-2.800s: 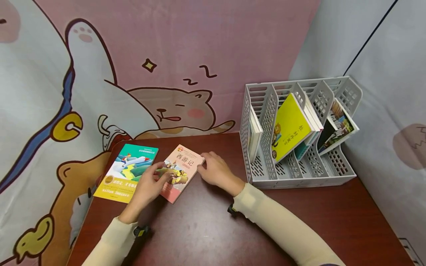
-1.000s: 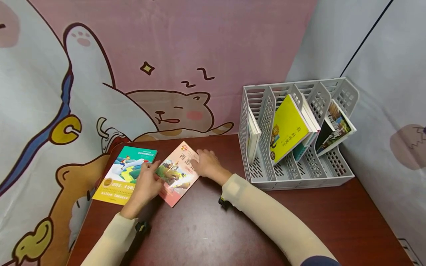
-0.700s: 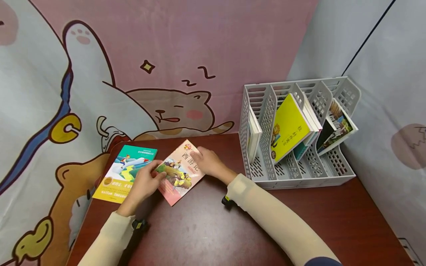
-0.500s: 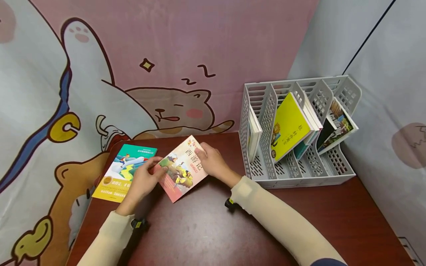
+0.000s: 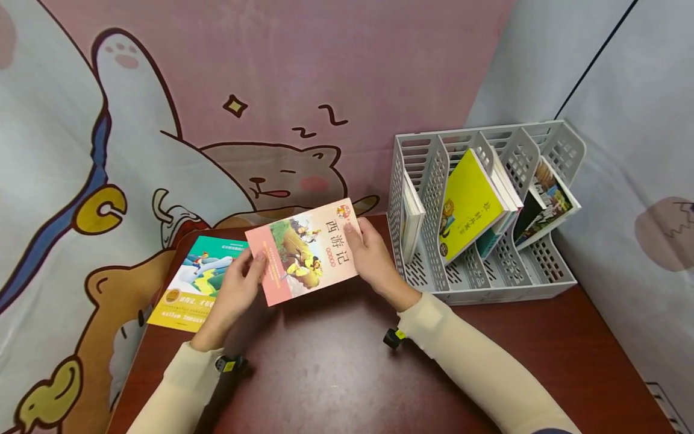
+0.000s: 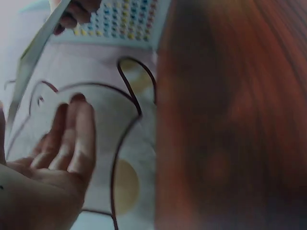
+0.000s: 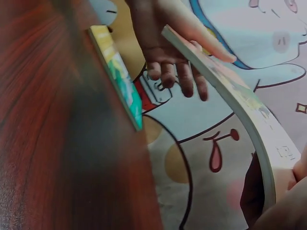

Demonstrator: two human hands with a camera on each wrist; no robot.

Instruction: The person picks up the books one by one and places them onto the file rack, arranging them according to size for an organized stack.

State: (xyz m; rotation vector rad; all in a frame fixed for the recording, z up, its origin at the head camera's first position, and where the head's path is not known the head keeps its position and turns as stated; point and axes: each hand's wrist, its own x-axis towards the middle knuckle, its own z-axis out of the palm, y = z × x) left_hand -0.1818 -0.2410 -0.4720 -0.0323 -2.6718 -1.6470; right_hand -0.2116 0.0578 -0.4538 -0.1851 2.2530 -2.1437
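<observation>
A pink-covered paperback book (image 5: 309, 253) is raised over the table, its cover facing up and tilted. My right hand (image 5: 376, 259) grips its right end, thumb on the cover and fingers underneath; the right wrist view shows the book (image 7: 232, 98) bending slightly there. At the other end is my left hand (image 5: 235, 292), its thumb over the cover side. In the left wrist view the fingers (image 6: 72, 139) of that hand extend nearly straight, apart from the book. A green and yellow book (image 5: 190, 289) lies flat on the table, partly hidden behind the left hand.
To the right stands a grey plastic file rack (image 5: 488, 295) with several compartments. It holds white-edged books (image 5: 413, 232), a yellow book (image 5: 468, 208) leaning, and a dark-covered book (image 5: 550, 205). A cartoon-printed curtain (image 5: 303, 72) hangs behind the dark red table (image 5: 336, 374).
The pink book has left the table, risen, and turned clockwise until it lies more sideways. My right hand has moved right with it; the left hand's fingers have loosened at its left end.
</observation>
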